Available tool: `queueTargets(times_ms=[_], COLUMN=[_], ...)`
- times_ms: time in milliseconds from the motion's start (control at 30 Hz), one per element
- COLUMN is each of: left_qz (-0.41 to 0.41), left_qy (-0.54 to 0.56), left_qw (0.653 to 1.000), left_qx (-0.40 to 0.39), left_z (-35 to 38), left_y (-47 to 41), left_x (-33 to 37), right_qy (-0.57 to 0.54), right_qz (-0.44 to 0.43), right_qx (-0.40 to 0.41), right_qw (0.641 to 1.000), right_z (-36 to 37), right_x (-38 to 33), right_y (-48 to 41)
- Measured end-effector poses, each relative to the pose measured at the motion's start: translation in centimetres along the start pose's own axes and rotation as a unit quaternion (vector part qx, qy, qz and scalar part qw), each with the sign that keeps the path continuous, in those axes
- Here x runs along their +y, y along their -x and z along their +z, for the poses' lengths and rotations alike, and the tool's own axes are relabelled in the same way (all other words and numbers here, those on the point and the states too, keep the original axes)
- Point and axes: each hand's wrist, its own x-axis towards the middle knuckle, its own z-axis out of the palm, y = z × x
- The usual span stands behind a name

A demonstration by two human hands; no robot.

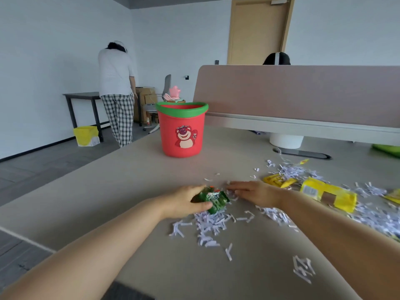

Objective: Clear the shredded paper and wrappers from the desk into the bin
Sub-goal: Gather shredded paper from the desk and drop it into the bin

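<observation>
The bin [183, 126] in the upper centre is red, with a green rim and a pink bear printed on its side. The tabletop [129, 180] is a plain greyish beige, strewn with shredded paper [208, 221] that is white tinged with lilac. At centre, the green wrapper [216, 201] shows white markings and a spot of orange-red. To the right lie yellow wrappers [329, 194]. At upper left a person [115, 83] wears a white top and black-and-white checked trousers, near a yellow box [86, 135] on the dark grey floor [32, 169].

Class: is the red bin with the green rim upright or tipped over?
Upright. The red plastic bin stands on its base on the beige desk, green rim uppermost.
</observation>
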Motion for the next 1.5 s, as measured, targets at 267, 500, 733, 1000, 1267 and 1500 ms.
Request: queueTargets(times_ms=[267, 500, 733, 1000, 1267, 1500], left_qz=[0.062, 0.103, 0.112, 0.020, 0.087, 0.092], left_qy=[-0.164, -0.198, -0.234, -0.173, -0.132, -0.067], left_qw=[0.984, 0.971, 0.962, 0.985, 0.981, 0.979], left_qx=[-0.010, -0.084, -0.091, -0.008, 0.115, 0.168], left_z=[0.9, 2.5, 3.0, 2.0, 1.1, 0.8], left_y=[2.3, 0.8, 0.2, -5.7, -8.2, -7.2], left_x=[1.6, 2.1, 2.2, 1.0, 0.7, 1.2], right_qy=[0.023, 0.136, 0.192, 0.174, 0.158, 0.129], right_qz=[0.007, 0.023, 0.019, 0.017, -0.069, -0.077], right_qx=[0.050, -0.075, 0.000, 0.037, 0.177, 0.147], right_qw=[0.998, 0.988, 0.981, 0.984, 0.969, 0.978], right_z=[-2.0, 0.3, 1.8, 1.1, 0.6, 0.1], right_x=[1.4, 1.9, 2.1, 1.8, 1.8, 1.1], right_y=[8.7, 12.9, 10.1, 1.6, -2.3, -2.5])
